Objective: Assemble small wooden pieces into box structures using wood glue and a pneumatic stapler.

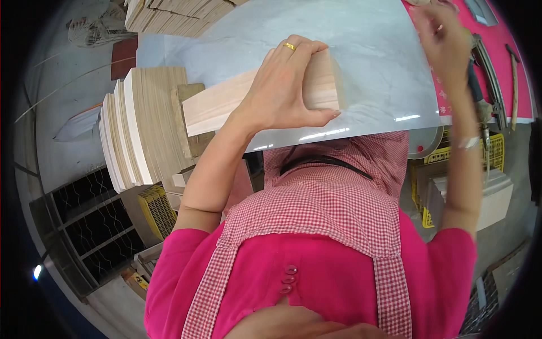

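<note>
My left hand spans a pale wooden board, thumb along its near edge and fingers over its far edge. The board lies on a glossy bluish-white tabletop, and its left end reaches a brownish block. My right hand is raised at the far right, over the edge of a bright pink cloth. Motion smears its fingers, so I cannot make out whether it holds anything.
A tall stack of wooden boards stands at the left, with more boards piled at the far left. On the pink cloth lie a hammer and a long metal tool. Yellow crates sit below, on both sides.
</note>
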Action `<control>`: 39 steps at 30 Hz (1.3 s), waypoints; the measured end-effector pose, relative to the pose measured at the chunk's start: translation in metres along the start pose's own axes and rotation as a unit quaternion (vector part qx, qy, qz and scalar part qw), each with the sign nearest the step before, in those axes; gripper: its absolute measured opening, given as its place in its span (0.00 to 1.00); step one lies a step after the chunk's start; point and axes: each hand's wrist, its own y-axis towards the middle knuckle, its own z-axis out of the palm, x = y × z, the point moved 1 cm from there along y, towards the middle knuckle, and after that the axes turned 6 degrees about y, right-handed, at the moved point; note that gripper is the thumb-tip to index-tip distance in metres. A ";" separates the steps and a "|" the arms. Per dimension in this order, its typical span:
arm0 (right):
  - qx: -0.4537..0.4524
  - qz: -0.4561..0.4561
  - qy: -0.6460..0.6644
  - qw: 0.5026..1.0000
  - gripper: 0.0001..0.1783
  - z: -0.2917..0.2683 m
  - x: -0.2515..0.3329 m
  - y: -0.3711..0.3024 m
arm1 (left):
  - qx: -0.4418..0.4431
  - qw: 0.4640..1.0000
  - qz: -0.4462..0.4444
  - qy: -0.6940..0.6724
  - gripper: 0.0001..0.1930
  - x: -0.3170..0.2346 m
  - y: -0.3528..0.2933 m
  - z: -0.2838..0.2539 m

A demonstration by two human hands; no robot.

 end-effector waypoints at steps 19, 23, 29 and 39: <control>-0.126 0.010 0.167 0.978 0.22 0.059 0.161 -0.128 | -0.010 1.000 0.003 0.008 0.44 -0.002 0.003 0.004; -0.129 -0.004 0.162 0.978 0.21 0.059 0.160 -0.127 | -0.004 1.000 -0.007 0.003 0.44 -0.003 0.005 0.004; -0.129 0.000 0.173 0.976 0.20 0.061 0.161 -0.124 | -0.013 1.000 -0.008 -0.001 0.44 -0.001 0.004 0.004; -0.011 0.063 0.244 0.968 0.39 0.046 0.152 -0.096 | -0.016 1.000 -0.007 0.000 0.41 -0.003 0.003 0.003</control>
